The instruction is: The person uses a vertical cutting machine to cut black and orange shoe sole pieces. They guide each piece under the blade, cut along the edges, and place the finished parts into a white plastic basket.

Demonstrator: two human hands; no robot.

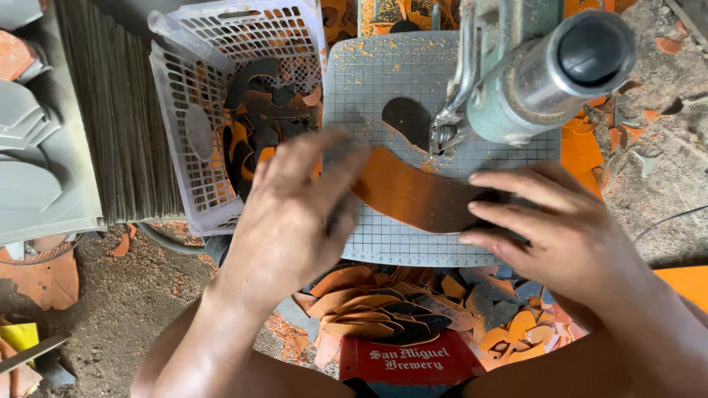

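Far left: stack of grey sheets (122, 110) on edge, tight against white plastic basket (193, 118). Basket tilted, holding dark and orange cut pieces (259, 110).

Left hand (295, 214) palm down, blurred, fingers spread loosely and reaching right across near-left corner of grey gridded cutting mat (369, 81). Fingertips touching or just over left end of orange curved piece (409, 193); grip not clear, blur prevents telling. Wrist angled up from lower left, forearm bare.

Centre: orange curved piece flat on mat, long arc running left to right, near mat's front half. Dark curved offcut (407, 118) just behind it, touching machine's foot (442, 133). Orange dust scattered on mat.

Machine head (546, 74), grey-green cylinder, overhanging mat's right rear; little room beneath it. Open mat surface mostly at left rear and front strip.

Right hand (553, 221) palm down, fingers extended and close together, pressing flat on right end of piece at mat's front-right edge. Forearm entering from lower right.

Below mat's front edge: heap of scraps (413, 302), orange and dark, above red crate (409, 361). Dirt floor (133, 295) at sides, littered.
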